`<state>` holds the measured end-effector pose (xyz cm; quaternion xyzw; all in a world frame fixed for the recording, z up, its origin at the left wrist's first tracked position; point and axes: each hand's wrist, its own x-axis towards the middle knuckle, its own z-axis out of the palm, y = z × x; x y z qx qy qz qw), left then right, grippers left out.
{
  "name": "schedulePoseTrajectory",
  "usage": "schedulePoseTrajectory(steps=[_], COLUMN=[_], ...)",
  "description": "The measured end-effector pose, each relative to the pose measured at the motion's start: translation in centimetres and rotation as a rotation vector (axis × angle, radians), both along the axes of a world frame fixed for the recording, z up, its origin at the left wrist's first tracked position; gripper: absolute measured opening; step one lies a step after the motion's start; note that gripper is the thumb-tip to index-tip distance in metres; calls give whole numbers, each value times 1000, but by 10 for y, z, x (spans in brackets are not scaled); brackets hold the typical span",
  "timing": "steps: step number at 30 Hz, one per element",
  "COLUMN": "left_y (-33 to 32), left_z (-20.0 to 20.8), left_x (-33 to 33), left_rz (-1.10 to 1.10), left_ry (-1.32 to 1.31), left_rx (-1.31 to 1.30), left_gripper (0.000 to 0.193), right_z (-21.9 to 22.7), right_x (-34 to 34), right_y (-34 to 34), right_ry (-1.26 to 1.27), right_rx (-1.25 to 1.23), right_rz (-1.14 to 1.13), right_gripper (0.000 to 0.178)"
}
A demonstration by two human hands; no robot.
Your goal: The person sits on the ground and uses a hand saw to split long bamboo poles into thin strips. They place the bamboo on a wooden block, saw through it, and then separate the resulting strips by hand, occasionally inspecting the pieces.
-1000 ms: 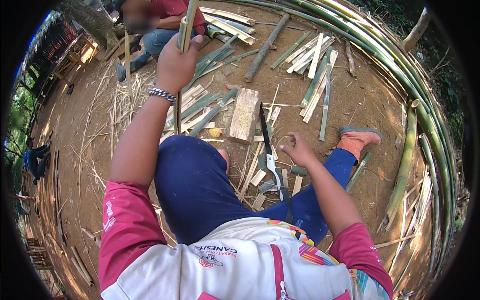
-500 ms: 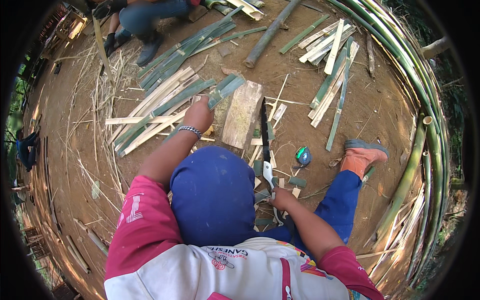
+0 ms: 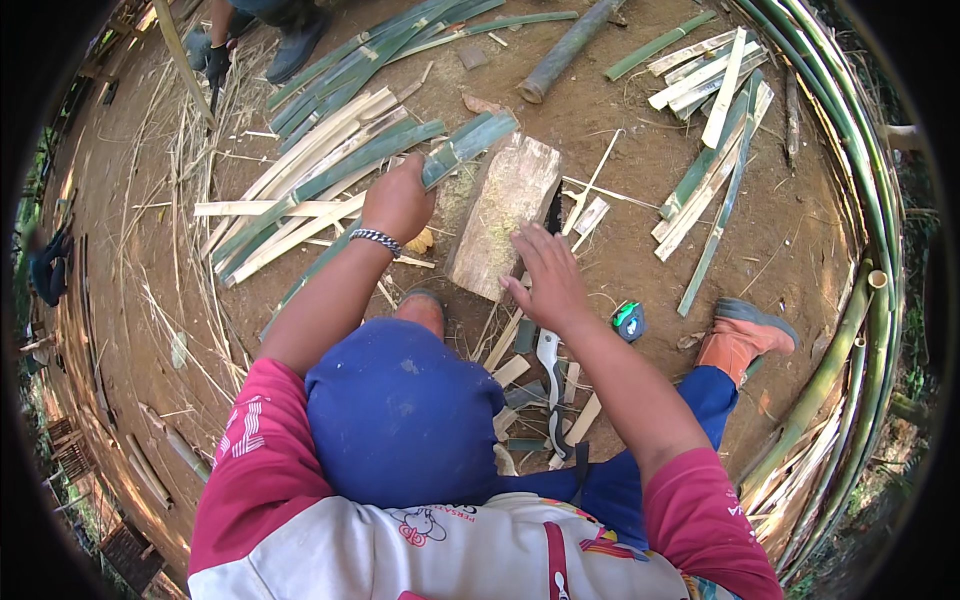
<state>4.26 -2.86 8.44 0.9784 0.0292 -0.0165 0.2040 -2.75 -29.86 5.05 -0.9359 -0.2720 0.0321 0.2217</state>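
Seated on bare dirt, the person's left hand [image 3: 398,200] clenches a split green bamboo strip [image 3: 440,160] beside a pale wooden chopping block [image 3: 505,215]. Right hand [image 3: 545,275], fingers spread and released, hovers above a white-handled knife [image 3: 548,360]; gripping it seems the likely next need.

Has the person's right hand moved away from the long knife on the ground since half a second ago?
Yes. The right hand has left the long white-handled knife and moved forward, now open over the pale wooden chopping block.

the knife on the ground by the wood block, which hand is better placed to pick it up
Right, probably. The right hand hovers open just above the knife beside the wood block, fingers spread and free. The left hand is closed around a green bamboo strip, farther from the knife.
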Motion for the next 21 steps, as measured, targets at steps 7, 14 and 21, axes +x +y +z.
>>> schedulePoseTrajectory(steps=[7, 14, 21], left_y=[-5, -19, -31], left_z=[0, -16, -50], left_x=[-9, -12, -18], left_rz=[12, -27, -34], left_ry=[27, 77, 146], left_rx=[-14, -49, -32], left_gripper=[31, 26, 24], right_z=[5, -40, -15], right_x=[99, -45, -168], right_y=[63, -4, -64], right_ry=[-47, 84, 348], right_rx=[-355, 6, 15], right_rz=[92, 513, -15], right_gripper=[83, 71, 57])
